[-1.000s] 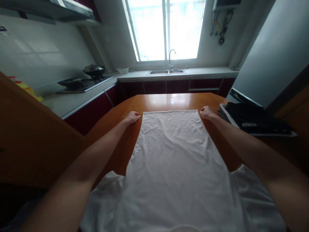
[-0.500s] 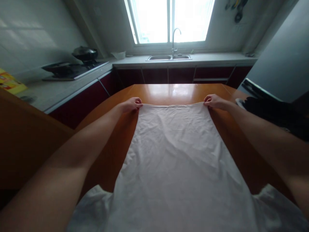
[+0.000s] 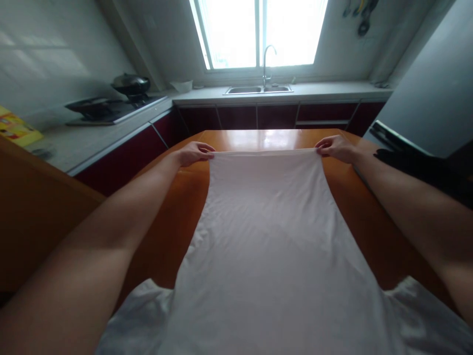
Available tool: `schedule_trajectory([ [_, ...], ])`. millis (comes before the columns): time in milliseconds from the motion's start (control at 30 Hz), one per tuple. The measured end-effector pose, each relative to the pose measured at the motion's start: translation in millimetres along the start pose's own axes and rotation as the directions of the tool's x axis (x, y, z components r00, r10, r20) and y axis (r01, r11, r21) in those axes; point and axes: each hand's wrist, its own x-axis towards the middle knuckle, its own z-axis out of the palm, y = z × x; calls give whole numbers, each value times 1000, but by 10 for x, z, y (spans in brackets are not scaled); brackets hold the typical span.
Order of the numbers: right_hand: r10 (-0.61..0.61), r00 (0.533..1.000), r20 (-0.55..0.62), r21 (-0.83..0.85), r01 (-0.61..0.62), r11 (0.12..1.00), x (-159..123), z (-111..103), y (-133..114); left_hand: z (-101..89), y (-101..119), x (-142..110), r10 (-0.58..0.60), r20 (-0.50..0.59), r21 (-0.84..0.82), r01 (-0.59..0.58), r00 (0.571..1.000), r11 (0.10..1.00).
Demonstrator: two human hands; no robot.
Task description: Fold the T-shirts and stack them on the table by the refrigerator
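Note:
A white T-shirt (image 3: 266, 236) lies spread over the wooden table (image 3: 166, 231), its hem at the far end and its short sleeves at the lower left and lower right. My left hand (image 3: 195, 152) pinches the far left corner of the hem. At the far right corner, my right hand (image 3: 334, 148) pinches the hem between thumb and fingers. The hem is stretched nearly straight between both hands. The shirt's neck end is outside the view.
Beyond the table runs a counter with a double sink (image 3: 258, 89) and faucet (image 3: 265, 64) under a window. A gas stove (image 3: 118, 106) with a lidded pan (image 3: 131, 85) stands on the left. Dark cloth (image 3: 417, 172) lies at the right, near a pale fridge-like panel (image 3: 432, 79).
Both hands have moved slightly away from me and farther apart, pulling the hem with them. The shirt is tauter and its wrinkles have smoothed.

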Motion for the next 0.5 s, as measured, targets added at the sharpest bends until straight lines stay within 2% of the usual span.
schedule_trajectory([
  [300, 18, 990, -140, 165, 6, 986, -68, 20, 61, 95, -125, -40, 24, -135, -76, -34, 991, 997],
  [400, 29, 980, -195, 201, 11, 980, -36, 56, 129, 151, -171, -31, 36, -183, -15, -40, 982, 999],
  [500, 39, 968, -246, 144, -4, 990, 1, 111, 212, 252, -237, -5, 43, -248, 96, -20, 968, 995],
])
